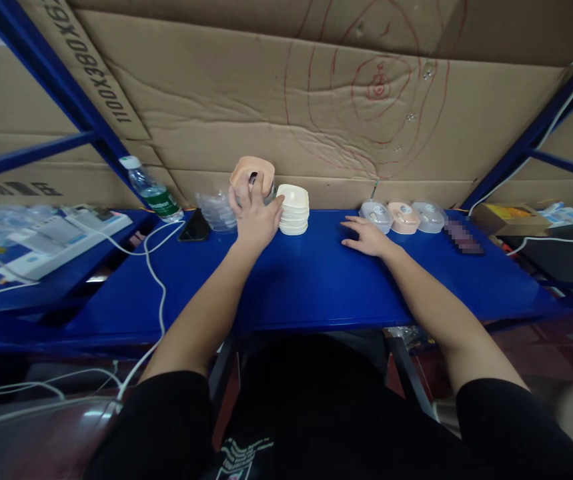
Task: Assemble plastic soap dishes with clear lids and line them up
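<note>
My left hand (257, 215) is at the back of the blue table, its fingers curled over a peach plastic lid (252, 163) with a dark opening in its top. What lies under that lid is mostly hidden by the hand. Just left of it stand nested clear plastic bowls (217, 212). Close by on the right is a stack of cream plastic trays (293, 212), near my left fingers. My right hand (367, 238) lies low over the table with its fingers apart and nothing in them. Beside it sits a box with a clear lid (376, 217).
A peach box (403, 218) and another pale box (429, 217) continue the row at right. A black phone (195, 227), a water bottle (151, 192) and white cables (159, 280) are at left. A cardboard wall (226, 93) rises behind, between blue metal posts.
</note>
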Demonstrator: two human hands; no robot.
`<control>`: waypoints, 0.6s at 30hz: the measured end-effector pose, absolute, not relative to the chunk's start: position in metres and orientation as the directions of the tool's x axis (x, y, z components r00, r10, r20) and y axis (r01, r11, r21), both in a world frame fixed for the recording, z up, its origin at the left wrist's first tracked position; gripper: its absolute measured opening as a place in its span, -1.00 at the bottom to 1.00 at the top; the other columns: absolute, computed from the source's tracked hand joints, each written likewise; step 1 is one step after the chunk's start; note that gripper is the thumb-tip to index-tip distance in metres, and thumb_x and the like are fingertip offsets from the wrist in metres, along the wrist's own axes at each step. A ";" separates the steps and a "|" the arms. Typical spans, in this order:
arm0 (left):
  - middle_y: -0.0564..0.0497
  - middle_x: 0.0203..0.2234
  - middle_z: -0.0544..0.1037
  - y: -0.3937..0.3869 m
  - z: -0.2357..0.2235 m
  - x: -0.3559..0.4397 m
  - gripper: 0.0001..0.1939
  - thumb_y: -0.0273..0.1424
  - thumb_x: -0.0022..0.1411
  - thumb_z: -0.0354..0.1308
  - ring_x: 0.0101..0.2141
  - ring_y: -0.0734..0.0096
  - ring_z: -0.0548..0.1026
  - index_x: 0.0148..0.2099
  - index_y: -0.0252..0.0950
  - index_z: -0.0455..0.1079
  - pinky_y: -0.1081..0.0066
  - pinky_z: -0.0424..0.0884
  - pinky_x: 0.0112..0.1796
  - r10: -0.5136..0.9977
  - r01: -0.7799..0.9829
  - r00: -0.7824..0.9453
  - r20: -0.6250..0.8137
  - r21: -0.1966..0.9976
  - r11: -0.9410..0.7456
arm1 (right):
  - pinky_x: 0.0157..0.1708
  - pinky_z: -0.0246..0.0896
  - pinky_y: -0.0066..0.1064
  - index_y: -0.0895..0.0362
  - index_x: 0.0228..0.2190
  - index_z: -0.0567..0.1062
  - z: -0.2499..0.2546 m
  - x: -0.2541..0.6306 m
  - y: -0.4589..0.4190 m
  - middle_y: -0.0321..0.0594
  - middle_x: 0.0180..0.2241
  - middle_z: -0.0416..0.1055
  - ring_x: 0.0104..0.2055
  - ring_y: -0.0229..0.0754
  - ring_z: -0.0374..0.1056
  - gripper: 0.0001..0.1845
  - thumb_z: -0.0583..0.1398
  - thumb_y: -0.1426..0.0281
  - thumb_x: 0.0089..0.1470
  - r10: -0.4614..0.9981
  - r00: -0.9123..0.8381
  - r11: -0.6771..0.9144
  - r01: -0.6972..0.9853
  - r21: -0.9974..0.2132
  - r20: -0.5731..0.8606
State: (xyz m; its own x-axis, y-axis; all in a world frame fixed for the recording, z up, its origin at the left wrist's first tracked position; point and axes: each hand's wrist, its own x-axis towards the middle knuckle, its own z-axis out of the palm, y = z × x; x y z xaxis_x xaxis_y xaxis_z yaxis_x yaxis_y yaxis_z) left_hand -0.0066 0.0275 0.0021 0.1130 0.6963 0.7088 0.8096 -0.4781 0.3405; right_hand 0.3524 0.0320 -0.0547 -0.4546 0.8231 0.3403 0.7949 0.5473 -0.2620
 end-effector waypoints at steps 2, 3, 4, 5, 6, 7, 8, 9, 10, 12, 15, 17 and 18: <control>-0.09 0.55 0.21 0.032 0.000 -0.009 -0.76 -0.22 0.40 0.21 0.58 -0.25 -0.16 0.01 -0.14 0.61 -0.32 -0.48 0.46 0.693 0.812 0.122 0.710 0.330 -0.481 | 0.44 0.19 0.26 0.10 0.32 0.51 -0.056 0.353 0.032 0.11 0.43 0.33 0.47 0.30 0.29 -0.29 0.38 0.15 0.22 0.824 -0.457 0.547 0.796 -0.259 0.335; -0.08 0.55 0.21 0.033 0.000 -0.010 -0.78 -0.23 0.41 0.20 0.58 -0.24 -0.14 -0.04 -0.16 0.61 -0.31 -0.48 0.46 0.692 0.816 0.129 0.710 0.320 -0.480 | 0.44 0.19 0.25 0.12 0.32 0.51 -0.056 0.353 0.033 0.13 0.44 0.33 0.47 0.30 0.28 -0.29 0.38 0.15 0.23 0.824 -0.459 0.547 0.797 -0.257 0.331; -0.08 0.55 0.21 0.034 -0.001 -0.010 -0.80 -0.24 0.41 0.20 0.57 -0.23 -0.13 -0.07 -0.17 0.61 -0.31 -0.48 0.46 0.693 0.821 0.138 0.708 0.309 -0.479 | 0.44 0.19 0.25 0.14 0.32 0.51 -0.056 0.353 0.033 0.15 0.44 0.32 0.47 0.30 0.28 -0.29 0.38 0.14 0.23 0.825 -0.461 0.546 0.798 -0.256 0.326; -0.08 0.55 0.21 0.035 -0.001 -0.010 -0.82 -0.25 0.41 0.21 0.57 -0.24 -0.12 -0.09 -0.18 0.60 -0.31 -0.48 0.46 0.693 0.827 0.145 0.706 0.298 -0.477 | 0.44 0.19 0.25 0.14 0.32 0.51 -0.057 0.353 0.033 0.15 0.44 0.32 0.47 0.31 0.28 -0.29 0.38 0.14 0.23 0.827 -0.463 0.546 0.798 -0.256 0.320; -0.09 0.55 0.21 0.035 -0.001 -0.010 -0.83 -0.26 0.40 0.23 0.57 -0.26 -0.11 -0.09 -0.18 0.60 -0.33 -0.47 0.46 0.693 0.831 0.153 0.704 0.288 -0.476 | 0.44 0.19 0.25 0.13 0.32 0.51 -0.057 0.353 0.033 0.14 0.44 0.32 0.47 0.31 0.28 -0.30 0.38 0.14 0.23 0.828 -0.464 0.545 0.798 -0.258 0.314; -0.11 0.54 0.22 0.036 -0.001 -0.010 -0.83 -0.27 0.39 0.24 0.57 -0.28 -0.10 -0.08 -0.18 0.60 -0.36 -0.45 0.46 0.691 0.831 0.163 0.704 0.280 -0.481 | 0.44 0.19 0.26 0.11 0.31 0.51 -0.057 0.352 0.033 0.13 0.44 0.32 0.47 0.31 0.28 -0.30 0.38 0.14 0.23 0.830 -0.464 0.543 0.798 -0.259 0.309; -0.13 0.53 0.23 0.036 -0.001 -0.009 -0.83 -0.28 0.38 0.24 0.56 -0.31 -0.09 -0.06 -0.17 0.61 -0.39 -0.44 0.45 0.686 0.827 0.175 0.706 0.272 -0.491 | 0.43 0.19 0.27 0.10 0.31 0.52 -0.057 0.352 0.033 0.12 0.44 0.32 0.47 0.31 0.28 -0.31 0.38 0.15 0.23 0.831 -0.465 0.543 0.799 -0.260 0.307; -0.14 0.52 0.26 0.036 -0.001 -0.008 -0.82 -0.29 0.37 0.25 0.56 -0.33 -0.08 -0.04 -0.16 0.61 -0.43 -0.42 0.45 0.679 0.820 0.187 0.710 0.268 -0.506 | 0.43 0.19 0.27 0.11 0.31 0.52 -0.057 0.352 0.033 0.12 0.44 0.32 0.47 0.30 0.28 -0.31 0.38 0.15 0.22 0.831 -0.465 0.542 0.799 -0.261 0.305; -0.15 0.51 0.28 0.036 -0.001 -0.008 -0.82 -0.29 0.37 0.24 0.56 -0.34 -0.06 -0.03 -0.15 0.61 -0.45 -0.40 0.44 0.672 0.811 0.198 0.714 0.267 -0.521 | 0.43 0.19 0.27 0.12 0.31 0.51 -0.057 0.352 0.033 0.14 0.44 0.32 0.47 0.30 0.28 -0.30 0.38 0.15 0.22 0.831 -0.464 0.542 0.799 -0.260 0.305; -0.15 0.49 0.31 0.037 -0.001 -0.007 -0.83 -0.30 0.37 0.24 0.55 -0.34 -0.04 -0.05 -0.13 0.62 -0.46 -0.39 0.44 0.661 0.792 0.212 0.720 0.269 -0.547 | 0.43 0.19 0.26 0.14 0.31 0.51 -0.057 0.352 0.033 0.16 0.44 0.32 0.47 0.30 0.28 -0.30 0.38 0.16 0.23 0.833 -0.462 0.539 0.801 -0.261 0.305; -0.16 0.45 0.36 0.039 -0.002 -0.007 -0.84 -0.31 0.36 0.23 0.54 -0.32 -0.01 -0.09 -0.14 0.63 -0.45 -0.40 0.44 0.658 0.777 0.216 0.722 0.281 -0.564 | 0.43 0.19 0.28 0.08 0.32 0.51 -0.057 0.352 0.033 0.10 0.44 0.33 0.47 0.30 0.29 -0.31 0.38 0.15 0.22 0.837 -0.457 0.534 0.801 -0.270 0.301; -0.19 0.44 0.37 0.040 -0.002 -0.006 -0.84 -0.32 0.36 0.22 0.53 -0.32 0.02 -0.12 -0.15 0.63 -0.43 -0.40 0.44 0.666 0.775 0.221 0.713 0.286 -0.563 | 0.43 0.19 0.29 0.07 0.32 0.52 -0.057 0.352 0.033 0.09 0.43 0.33 0.46 0.30 0.29 -0.31 0.39 0.15 0.22 0.840 -0.454 0.531 0.802 -0.275 0.298; -0.19 0.43 0.38 0.040 -0.002 -0.006 -0.84 -0.33 0.36 0.21 0.53 -0.32 0.03 -0.13 -0.16 0.63 -0.43 -0.39 0.44 0.671 0.776 0.222 0.707 0.288 -0.561 | 0.43 0.19 0.29 0.07 0.32 0.52 -0.057 0.352 0.033 0.10 0.43 0.34 0.46 0.31 0.29 -0.31 0.39 0.14 0.22 0.840 -0.453 0.530 0.802 -0.276 0.297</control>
State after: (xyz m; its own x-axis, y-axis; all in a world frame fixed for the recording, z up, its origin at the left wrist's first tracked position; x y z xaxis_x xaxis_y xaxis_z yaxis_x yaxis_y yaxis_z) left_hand -0.0060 0.0404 -0.0021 0.2220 0.6712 0.7073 0.7762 -0.5606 0.2884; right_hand 0.3521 0.0326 -0.0567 -0.4535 0.8405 0.2967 0.8020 0.5300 -0.2755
